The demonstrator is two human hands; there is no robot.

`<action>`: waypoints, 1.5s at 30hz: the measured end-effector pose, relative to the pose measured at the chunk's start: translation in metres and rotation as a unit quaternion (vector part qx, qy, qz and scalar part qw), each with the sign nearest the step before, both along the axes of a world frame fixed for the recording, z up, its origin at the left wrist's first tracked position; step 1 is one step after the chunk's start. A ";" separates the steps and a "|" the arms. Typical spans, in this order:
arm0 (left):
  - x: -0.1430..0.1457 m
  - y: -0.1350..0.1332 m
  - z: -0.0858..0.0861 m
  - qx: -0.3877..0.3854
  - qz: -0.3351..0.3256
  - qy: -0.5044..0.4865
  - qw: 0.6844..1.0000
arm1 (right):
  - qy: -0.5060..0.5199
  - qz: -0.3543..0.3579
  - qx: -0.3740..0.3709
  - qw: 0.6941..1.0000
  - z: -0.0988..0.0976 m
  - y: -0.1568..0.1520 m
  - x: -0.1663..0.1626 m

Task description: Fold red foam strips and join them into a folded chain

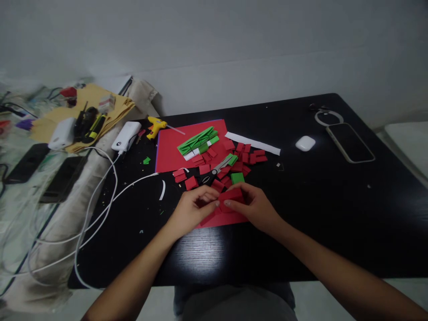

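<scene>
Between my two hands is a folded red paper piece (pixel 234 195), above a red sheet (pixel 230 219) near the table's front edge. My left hand (pixel 197 206) is closed, its thumb and fingers at the piece's left end. My right hand (pixel 256 205) pinches it from the right, thumb on the near face. Just beyond lie many small folded red papers (pixel 191 183), a green folded piece (pixel 237 178) and scissors (pixel 220 165) with dark handles. Farther back, green pleated paper (pixel 199 140) rests on a larger red sheet (pixel 169 154).
A white paper strip (pixel 254 143) lies behind the pieces. A yellow glue gun (pixel 155 127) and a white power bank (pixel 126 136) with a cable (pixel 133 182) are at left. On the right are a white earbud case (pixel 305 143), a phone (pixel 350 142) and a coiled cable (pixel 328 118).
</scene>
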State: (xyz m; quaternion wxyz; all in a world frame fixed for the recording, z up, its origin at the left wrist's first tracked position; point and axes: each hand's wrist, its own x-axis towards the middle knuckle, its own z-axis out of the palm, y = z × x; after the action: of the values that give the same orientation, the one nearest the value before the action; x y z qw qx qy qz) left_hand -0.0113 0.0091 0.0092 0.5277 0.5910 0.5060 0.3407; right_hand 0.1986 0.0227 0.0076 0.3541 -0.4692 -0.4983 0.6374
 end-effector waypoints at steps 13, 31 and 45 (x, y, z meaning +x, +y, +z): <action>0.001 0.001 0.008 -0.072 -0.048 -0.085 0.993 | -0.055 -0.001 0.061 0.997 -0.004 0.001 0.001; 0.010 0.000 0.004 -0.052 0.048 -0.117 0.991 | -0.007 0.008 0.039 0.999 0.001 0.002 0.002; 0.004 -0.004 0.011 0.071 0.043 0.008 0.997 | 0.098 0.011 -0.050 0.994 0.003 0.006 0.005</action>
State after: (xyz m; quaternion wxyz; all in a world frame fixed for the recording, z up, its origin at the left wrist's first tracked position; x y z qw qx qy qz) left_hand -0.0074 0.0047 0.0207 0.4656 0.6070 0.5098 0.3936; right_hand 0.2034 0.0289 0.0105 0.3706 -0.4162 -0.4337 0.7081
